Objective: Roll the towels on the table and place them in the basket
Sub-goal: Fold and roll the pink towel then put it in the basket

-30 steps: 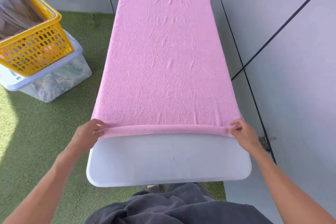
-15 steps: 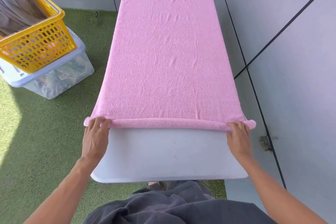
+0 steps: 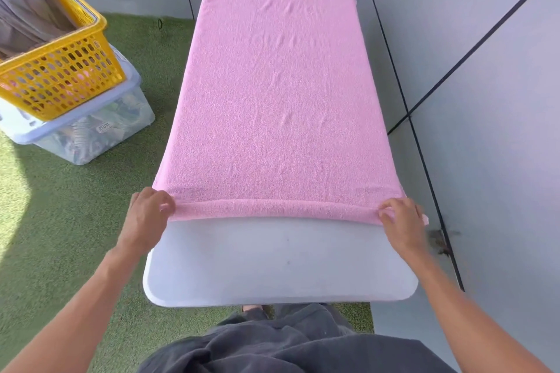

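Two containers stand on the grass off the surface's left edge: a yellow basket [image 3: 57, 70] atop a clear bin [image 3: 91, 130]. The left hand [image 3: 148, 215] pinches the left end of the pink towel's [image 3: 278, 94] thin roll, which crosses the white surface [image 3: 278, 263] near its near edge; the right hand [image 3: 400, 221] pinches the right end.

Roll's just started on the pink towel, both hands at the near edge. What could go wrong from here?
The left hand and right hand grip only the ends of the roll, so its unsupported middle may sag or loosen. The pink towel overhangs the white table on the left side; uneven rolling could skew it or drag it off. The yellow basket sits tilted on a clear bin and might tip when loaded.
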Demonstrator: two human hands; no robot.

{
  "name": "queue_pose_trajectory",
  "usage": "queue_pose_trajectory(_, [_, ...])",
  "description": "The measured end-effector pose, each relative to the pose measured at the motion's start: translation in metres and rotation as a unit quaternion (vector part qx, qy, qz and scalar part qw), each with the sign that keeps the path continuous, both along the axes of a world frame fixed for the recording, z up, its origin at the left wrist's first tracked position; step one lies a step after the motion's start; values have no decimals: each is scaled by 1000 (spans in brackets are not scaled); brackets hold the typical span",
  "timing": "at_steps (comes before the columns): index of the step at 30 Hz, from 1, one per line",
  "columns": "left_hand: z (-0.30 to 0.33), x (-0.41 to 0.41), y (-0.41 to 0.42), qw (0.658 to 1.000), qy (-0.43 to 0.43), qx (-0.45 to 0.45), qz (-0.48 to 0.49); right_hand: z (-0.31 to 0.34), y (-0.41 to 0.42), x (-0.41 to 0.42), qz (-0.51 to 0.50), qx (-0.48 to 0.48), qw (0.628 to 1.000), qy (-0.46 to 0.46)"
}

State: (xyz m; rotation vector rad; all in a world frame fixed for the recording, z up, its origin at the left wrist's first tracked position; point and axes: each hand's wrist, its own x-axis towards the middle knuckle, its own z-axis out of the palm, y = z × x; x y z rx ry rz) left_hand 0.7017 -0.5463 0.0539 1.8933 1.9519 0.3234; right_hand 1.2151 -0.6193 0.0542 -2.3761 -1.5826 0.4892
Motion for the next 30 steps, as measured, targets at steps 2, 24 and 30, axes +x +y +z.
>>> queue_pose_trajectory(2, [-8, 7, -19, 993, 71, 90, -32, -5, -16, -17, 12, 47, 995, -92])
queue_pose_trajectory(24, [-1, -1, 9, 994, -88, -61, 28, 3, 1, 6, -17, 26, 996, 89])
queue_pose_trajectory(30, [-10, 20, -35, 988, 58, 139, -40, -13, -32, -26, 40, 94, 989, -105])
